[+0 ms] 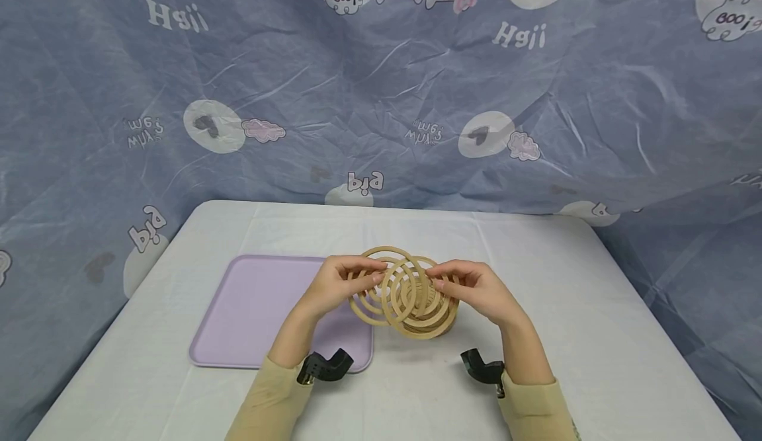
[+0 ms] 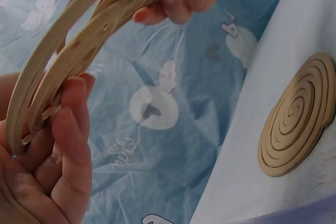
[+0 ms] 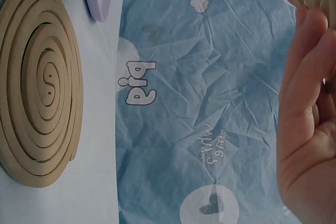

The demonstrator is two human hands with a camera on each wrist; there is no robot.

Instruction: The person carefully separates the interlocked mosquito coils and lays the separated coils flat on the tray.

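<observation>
Above the white table, both hands hold tan mosquito coils (image 2: 107,19), their rings spread and overlapping between the hands. My left hand (image 1: 333,287) pinches the left side, thumb and fingers on the rim. On the opposite side my right hand (image 1: 481,290) grips the rim the same way; the right wrist view shows only a corner of the held coils. How many coils are held cannot be told. Below lies a flat stack of coils (image 3: 59,140) on the table, partly covered by the held rings in the head view.
A lilac tray (image 1: 262,309) lies on the table to the left, its right part under the left hand and held rings. The white tablecloth (image 1: 595,335) runs to the table's edges. Blue patterned fabric (image 1: 357,84) hangs behind.
</observation>
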